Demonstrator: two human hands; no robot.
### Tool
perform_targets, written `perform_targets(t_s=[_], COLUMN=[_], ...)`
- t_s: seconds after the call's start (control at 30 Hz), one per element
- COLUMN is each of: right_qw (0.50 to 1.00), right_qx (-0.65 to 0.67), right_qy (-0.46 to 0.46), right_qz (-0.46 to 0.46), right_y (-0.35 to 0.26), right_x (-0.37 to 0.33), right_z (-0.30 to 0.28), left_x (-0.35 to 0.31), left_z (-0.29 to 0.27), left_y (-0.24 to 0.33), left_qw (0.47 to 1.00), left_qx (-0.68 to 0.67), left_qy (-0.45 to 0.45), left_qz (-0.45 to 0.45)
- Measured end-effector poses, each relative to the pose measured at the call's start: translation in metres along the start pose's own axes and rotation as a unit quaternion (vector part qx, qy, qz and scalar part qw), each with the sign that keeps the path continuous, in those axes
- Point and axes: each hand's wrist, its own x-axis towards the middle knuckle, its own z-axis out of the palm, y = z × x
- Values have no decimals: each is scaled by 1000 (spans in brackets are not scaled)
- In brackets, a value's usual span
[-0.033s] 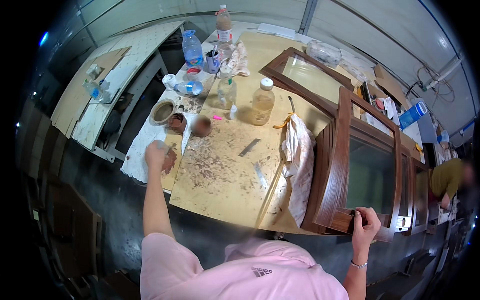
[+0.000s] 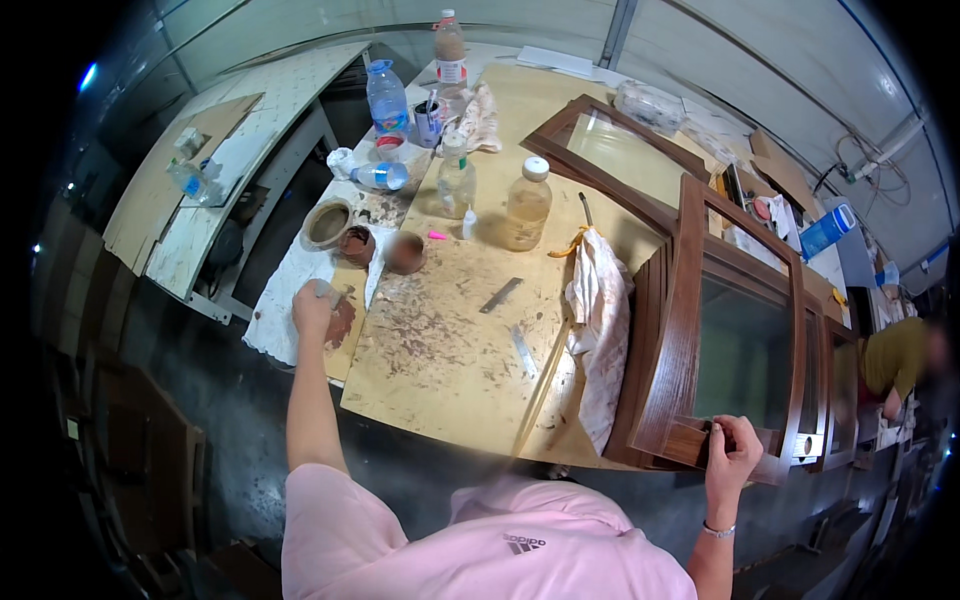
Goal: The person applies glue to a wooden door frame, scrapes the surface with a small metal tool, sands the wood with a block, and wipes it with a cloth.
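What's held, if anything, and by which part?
Left hand: greyish thing at fingertips, hold unclear. Right hand: at lower edge of wooden frame, grip unclear.

Door frame (image 2: 660,375): brown wood, visibly grained, with a soft sheen; pane (image 2: 745,345), smooth and glossy. Tabletop (image 2: 430,360): pale, wood-like board, matt and roughened by dark stains. Rag (image 2: 600,300): creased, stained cloth. Flat strip (image 2: 500,295): grey metal. Capped bottle (image 2: 528,212): smooth, transparent.
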Motion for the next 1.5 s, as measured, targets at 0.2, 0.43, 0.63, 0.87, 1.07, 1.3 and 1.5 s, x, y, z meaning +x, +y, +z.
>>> perform_targets(t_s=[0.2,0.43,0.63,0.87,1.07,1.3,1.5], right_qw=[1000,995,991,990,994,995,994], right_qx=[-19,-93,-130,-113,-90,-76,-75], right_qy=[1,34,16,64,47,58,69], right_qz=[-1,6,-41,-47,-40,-34,-31], right_y=[-9,5,11,4,-9,-4,1], right_x=[-2,-2,3,-13,-9,-9,-12], right_z=[7,-4,11,0,-3,2,6], left_x=[3,19,70,8,-96,-192,-244], left_z=[-14,58,117,69,-7,-52,-74], left_y=[-3,-27,-114,60,181,255,283], left_qw=[999,995,989,967,921,849,748], left_qx=[22,-31,21,-141,-318,-481,-588], left_qy=[-28,8,51,119,71,-109,-269], left_qz=[-14,97,140,177,214,192,148])
